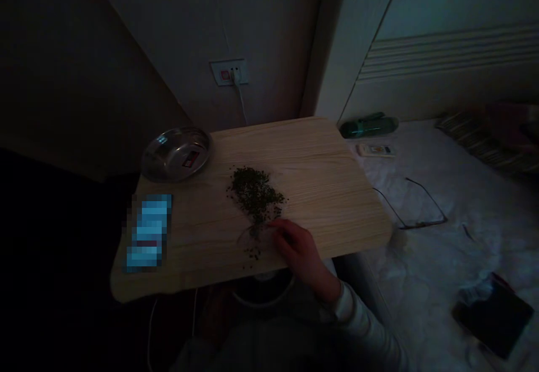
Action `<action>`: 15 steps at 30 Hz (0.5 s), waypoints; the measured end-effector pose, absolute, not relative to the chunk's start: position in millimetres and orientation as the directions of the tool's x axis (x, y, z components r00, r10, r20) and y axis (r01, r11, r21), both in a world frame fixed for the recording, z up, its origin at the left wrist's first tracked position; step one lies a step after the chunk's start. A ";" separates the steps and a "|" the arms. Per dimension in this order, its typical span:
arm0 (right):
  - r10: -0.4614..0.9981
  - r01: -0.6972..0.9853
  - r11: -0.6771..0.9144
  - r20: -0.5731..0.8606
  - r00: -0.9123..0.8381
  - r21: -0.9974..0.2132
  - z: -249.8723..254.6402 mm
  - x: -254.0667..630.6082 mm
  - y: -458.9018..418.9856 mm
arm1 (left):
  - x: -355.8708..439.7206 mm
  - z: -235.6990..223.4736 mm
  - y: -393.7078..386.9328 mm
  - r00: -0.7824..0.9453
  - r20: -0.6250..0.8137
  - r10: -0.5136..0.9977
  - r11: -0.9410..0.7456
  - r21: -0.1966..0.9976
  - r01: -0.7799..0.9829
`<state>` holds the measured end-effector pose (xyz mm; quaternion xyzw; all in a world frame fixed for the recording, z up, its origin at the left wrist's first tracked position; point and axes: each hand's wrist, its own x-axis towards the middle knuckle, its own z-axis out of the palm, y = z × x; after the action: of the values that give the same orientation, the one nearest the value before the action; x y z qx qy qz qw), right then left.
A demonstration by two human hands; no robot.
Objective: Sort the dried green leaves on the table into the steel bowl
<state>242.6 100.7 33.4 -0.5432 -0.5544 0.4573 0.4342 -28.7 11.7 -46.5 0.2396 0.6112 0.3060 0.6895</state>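
A pile of small dark green grains (pixel 256 194) lies spread on a light wooden table (pixel 320 181). My right hand (pixel 297 251) rests on the table at the near end of the pile, fingers curled together beside a few stray grains (pixel 252 255). A faint clear, film-like shape (pixel 247 237) lies just left of the fingertips. The dim light hides whether the fingers pinch it. My left hand is out of view.
A shallow steel bowl (pixel 177 153) sits at the table's far left corner and a blue blurred flat object (pixel 148 231) near the left edge. To the right lies a white bed (pixel 442 248) with a green bottle (pixel 367 126), a thin cable (pixel 415 203) and a dark pouch (pixel 492 313). A wall socket (pixel 228 72) is behind.
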 end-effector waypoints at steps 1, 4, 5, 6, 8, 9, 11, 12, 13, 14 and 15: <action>0.999 0.204 -0.004 -0.012 -0.039 -0.979 32.9 241.9 101.1 | -31.7 -45.7 8.8 0.004 -0.679 0.734 0.676 0.730 -0.104; 0.999 0.189 0.001 -0.009 -0.050 -0.982 31.2 240.1 101.7 | -34.0 -42.9 5.4 -0.114 -0.675 0.729 0.677 0.736 -0.029; 0.999 0.184 0.002 -0.008 -0.053 -0.983 30.4 239.6 101.9 | -32.6 -41.7 5.6 -0.149 -0.677 0.721 0.677 0.734 -0.056; 0.998 0.179 0.004 -0.007 -0.058 -0.984 29.5 239.1 102.2 | -30.3 -40.1 6.2 -0.189 -0.672 0.716 0.673 0.737 -0.069; 0.998 0.173 0.012 0.000 -0.066 -0.985 27.0 238.0 103.1 | -23.5 -35.0 8.2 -0.224 -0.653 0.724 0.652 0.753 -0.087; 0.998 0.172 0.020 0.008 -0.066 -0.985 25.4 237.3 103.6 | -19.0 -31.6 9.5 -0.268 -0.636 0.724 0.626 0.769 -0.131; 0.998 0.169 0.044 0.034 -0.060 -0.985 21.9 235.8 104.5 | -8.1 -24.1 12.8 -0.310 -0.679 0.666 0.608 0.734 -0.302; 0.997 0.166 0.059 0.050 -0.056 -0.984 20.1 235.0 104.8 | -2.1 -20.4 14.6 -0.305 -0.693 0.653 0.604 0.720 -0.342; 0.996 0.162 0.076 0.069 -0.051 -0.984 18.4 234.2 105.0 | 4.0 -16.9 16.4 -0.314 -0.697 0.645 0.595 0.715 -0.367; 0.995 0.159 0.091 0.084 -0.051 -0.983 17.0 233.5 105.0 | 9.8 -13.7 18.2 -0.311 -0.715 0.626 0.596 0.696 -0.399; 0.994 0.159 0.099 0.092 -0.053 -0.982 15.8 232.9 104.9 | 15.1 -10.6 19.7 -0.311 -0.756 0.576 0.608 0.650 -0.455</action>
<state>232.9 104.9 15.8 -0.5029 -0.5734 0.4445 0.4698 15.1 19.7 -10.6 0.0443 0.6794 0.4403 0.5853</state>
